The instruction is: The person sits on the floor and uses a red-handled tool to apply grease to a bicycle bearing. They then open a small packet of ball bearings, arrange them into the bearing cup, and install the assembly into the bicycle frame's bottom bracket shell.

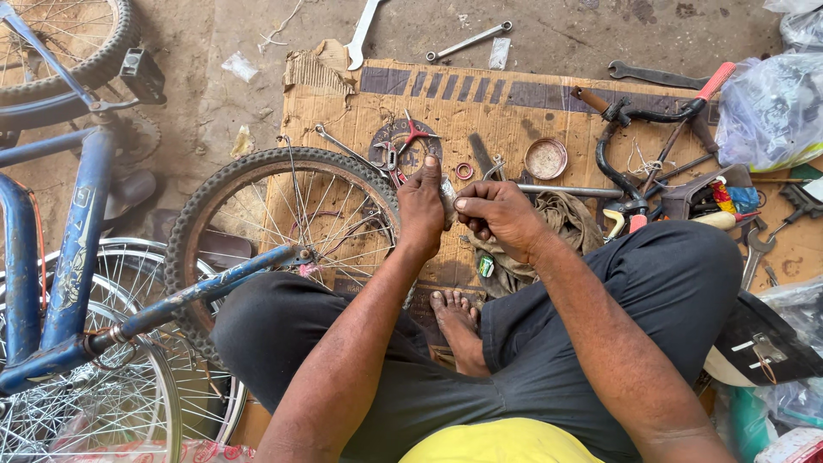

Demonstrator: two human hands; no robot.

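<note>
Roughly, from left to right across the floor and the cardboard sheet:

Blue bicycle frame [81, 249]: stands at the far left, its fork reaching toward the person's knee.
Tyred wheel [283, 227]: lies partly on the left edge of the cardboard sheet [506, 103], spokes up, just beside the left hand.
Spanners [467, 41]: lie on the bare floor beyond the sheet's top edge, well apart from the hands.
Left hand [422, 214]: raised over the middle of the sheet, fingers [431, 176] curled shut around one end of the small grey part, thumb pointing up.
Small grey part [448, 201]: held between both hands above the sheet's middle; too hidden to tell what it is.
Right hand [501, 219]: touching the left, fingers closed and pinching the part's other side.
Rag [561, 223]: crumpled on the sheet under the right wrist.
Round tin lid [545, 158]: sits near the sheet's middle, beyond the hands.
Handlebar [651, 116]: with a red grip, lies toward the sheet's right edge among loose tools.
Doing it well, as I judge: keep the left grip firm and still, let the right fingers do the fine work, and stay over the rag so that anything dropped lands softly.
</note>
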